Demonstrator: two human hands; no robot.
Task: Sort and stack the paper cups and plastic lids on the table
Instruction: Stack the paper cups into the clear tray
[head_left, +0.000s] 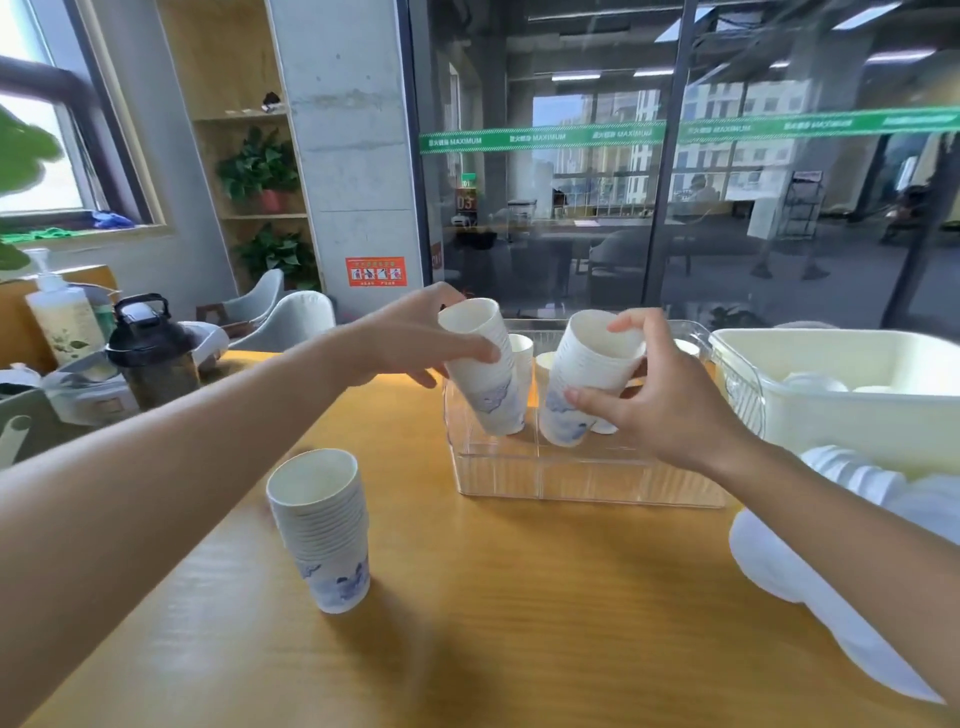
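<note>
Over the clear bin at the far side of the surface: left hand gripping one nested stack of paper cups, right hand gripping a second stack, fingers curled round each. Both stacks tilted, mouths up and leaning toward the camera, bases down inside the bin, well apart from touching each other. Between and behind them, more loose cups standing in the bin. Nearer and to the left, a third stack upright on the surface, closest to the left arm. Likely next: nesting one held stack into the other, long axes needing to line up first. To the right, a cream tub holding white lids, probably; bin wall and tub edge crowding the right wrist.
</note>
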